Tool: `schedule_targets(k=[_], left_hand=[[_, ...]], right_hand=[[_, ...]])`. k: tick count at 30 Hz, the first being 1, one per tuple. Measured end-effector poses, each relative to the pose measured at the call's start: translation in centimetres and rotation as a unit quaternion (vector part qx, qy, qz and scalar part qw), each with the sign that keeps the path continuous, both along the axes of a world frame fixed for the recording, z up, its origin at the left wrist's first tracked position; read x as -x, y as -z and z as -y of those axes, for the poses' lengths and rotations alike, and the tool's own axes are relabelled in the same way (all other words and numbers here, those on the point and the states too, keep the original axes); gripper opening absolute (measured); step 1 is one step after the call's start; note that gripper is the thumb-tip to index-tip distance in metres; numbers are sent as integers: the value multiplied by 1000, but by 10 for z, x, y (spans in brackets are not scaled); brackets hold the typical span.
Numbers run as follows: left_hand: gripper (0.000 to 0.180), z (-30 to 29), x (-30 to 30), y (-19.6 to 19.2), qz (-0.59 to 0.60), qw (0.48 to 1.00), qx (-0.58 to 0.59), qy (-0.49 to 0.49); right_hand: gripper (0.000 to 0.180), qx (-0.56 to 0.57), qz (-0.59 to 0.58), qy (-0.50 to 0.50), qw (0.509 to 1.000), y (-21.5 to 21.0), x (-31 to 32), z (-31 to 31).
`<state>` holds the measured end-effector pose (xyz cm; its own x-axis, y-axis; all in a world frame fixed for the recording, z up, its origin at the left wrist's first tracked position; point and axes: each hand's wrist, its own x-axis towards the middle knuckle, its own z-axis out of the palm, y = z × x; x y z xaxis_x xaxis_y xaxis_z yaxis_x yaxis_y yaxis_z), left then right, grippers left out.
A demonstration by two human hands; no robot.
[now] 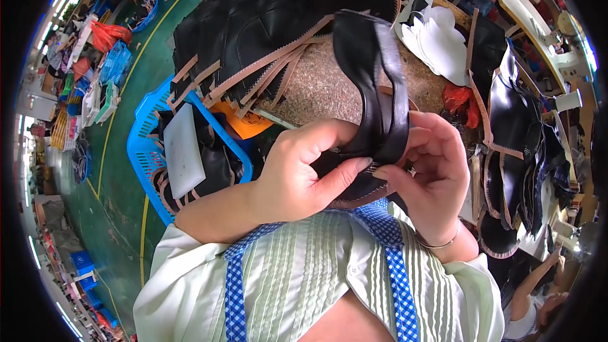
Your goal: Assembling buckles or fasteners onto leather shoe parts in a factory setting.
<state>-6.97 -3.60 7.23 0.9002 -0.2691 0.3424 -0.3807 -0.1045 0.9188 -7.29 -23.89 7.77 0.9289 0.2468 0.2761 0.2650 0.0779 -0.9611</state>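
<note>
From afar I see left hand (288,174) and right hand (440,164) pinching a looped black leather strip (396,107) over the speckled surface (316,79); beyond, a leather stack (272,16) lies untouched; what's finished, I can't tell.

no legible text, no readable labels

Bench top: the bench (316,82) has a brown, speckled, stone-like surface, showing around its middle.
Far left corner: heaped black leather panels (278,19) with tan zigzag-cut edges, overlapping.
Far right corner: fanned stack of white shaped cut-outs (437,41).
Right edge: crumpled red plastic bag (462,102); beyond it, black tan-edged panels (506,111), their support unclear.
</note>
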Motion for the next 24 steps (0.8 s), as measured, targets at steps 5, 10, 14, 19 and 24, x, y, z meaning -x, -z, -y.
schedule_targets(k=[5, 10, 14, 19, 24], left_hand=[[30, -3, -1, 0, 1, 1000, -23, 16], [35, -1, -6, 12, -112, 991, 60, 51], [28, -12, -13, -8, 129, 966, -224, 26], [18, 1, 5, -40, 441, 777, -449, 10], [23, 1, 13, -43, 429, 800, -397, -132]], right_hand=[[64, 46, 59, 55, 996, 9, -5, -3], [67, 136, 109, -19, 985, 8, -19, 10], [96, 381, 487, 231, 752, -19, -28, 2], [9, 495, 504, 98, 701, -41, -18, -15], [13, 367, 436, 42, 820, -29, -20, -6]])
